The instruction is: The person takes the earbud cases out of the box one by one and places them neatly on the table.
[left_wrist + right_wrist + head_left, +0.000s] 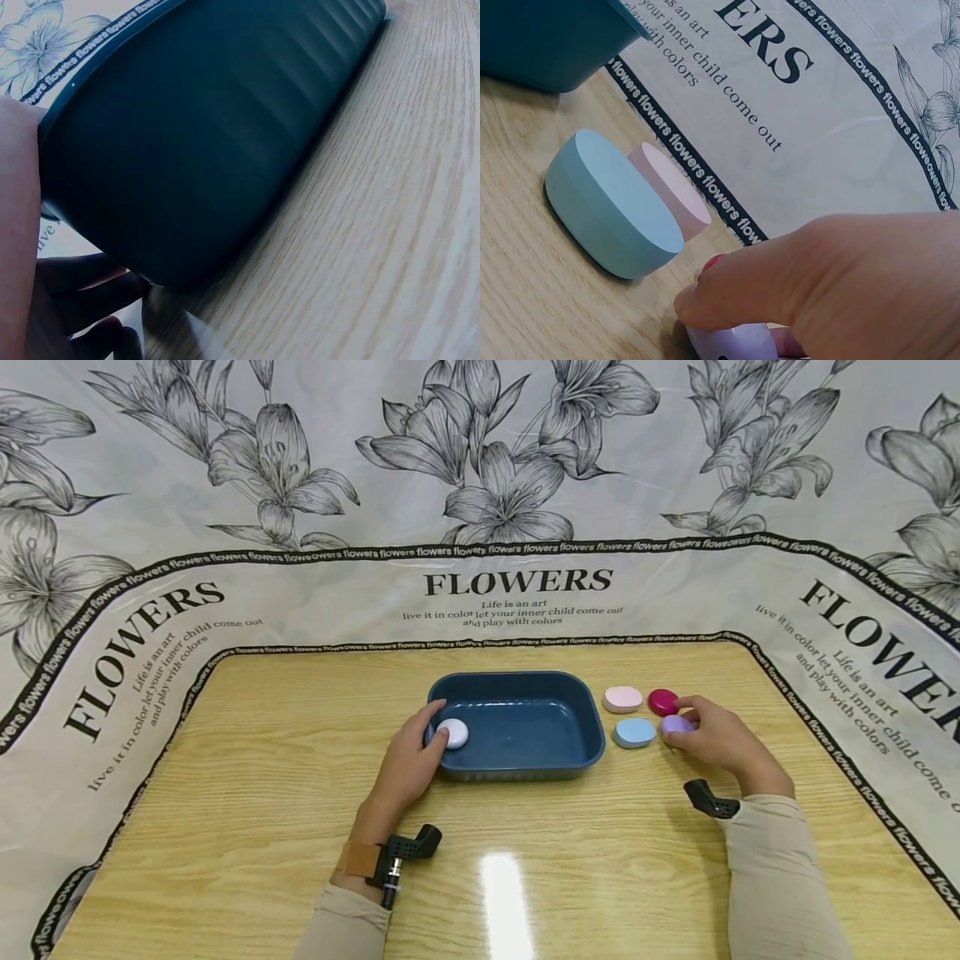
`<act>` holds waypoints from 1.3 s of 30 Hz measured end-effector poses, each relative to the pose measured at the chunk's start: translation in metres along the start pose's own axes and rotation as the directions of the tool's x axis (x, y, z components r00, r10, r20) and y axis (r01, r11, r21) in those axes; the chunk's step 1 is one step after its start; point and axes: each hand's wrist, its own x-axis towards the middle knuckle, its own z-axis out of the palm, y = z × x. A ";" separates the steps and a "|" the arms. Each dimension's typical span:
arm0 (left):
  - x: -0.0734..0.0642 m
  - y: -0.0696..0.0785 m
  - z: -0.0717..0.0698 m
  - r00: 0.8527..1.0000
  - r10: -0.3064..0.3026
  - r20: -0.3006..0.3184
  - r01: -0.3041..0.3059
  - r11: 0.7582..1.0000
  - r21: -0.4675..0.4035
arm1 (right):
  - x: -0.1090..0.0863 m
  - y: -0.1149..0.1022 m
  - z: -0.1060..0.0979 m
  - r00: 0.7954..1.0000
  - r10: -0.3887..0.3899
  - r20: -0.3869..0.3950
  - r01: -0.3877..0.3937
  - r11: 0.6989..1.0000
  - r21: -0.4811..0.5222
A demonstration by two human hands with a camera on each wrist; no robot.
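Observation:
My left hand grips the left end of a dark blue rectangular tub, thumb inside the rim and fingers along the outer wall. Inside the tub, right at that thumb, lies a smooth white oval piece. On the table to the right of the tub, my right hand pinches a glossy lilac oval piece between thumb and fingers; the hand covers part of it. Just behind that is a dark pink oval piece, close to the fingertips. A light blue oval piece and a pale pink one stand nearby.
The wooden table is bordered at the back and sides by a white flower-print sheet. Black wrist mounts sit on both forearms. A bright light reflection shows on the table's front middle.

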 end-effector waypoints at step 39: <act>0.001 0.000 0.000 1.000 0.020 -0.004 -0.020 1.000 -0.002 | -0.003 -0.001 -0.003 0.999 0.015 0.034 -0.015 1.000 -0.010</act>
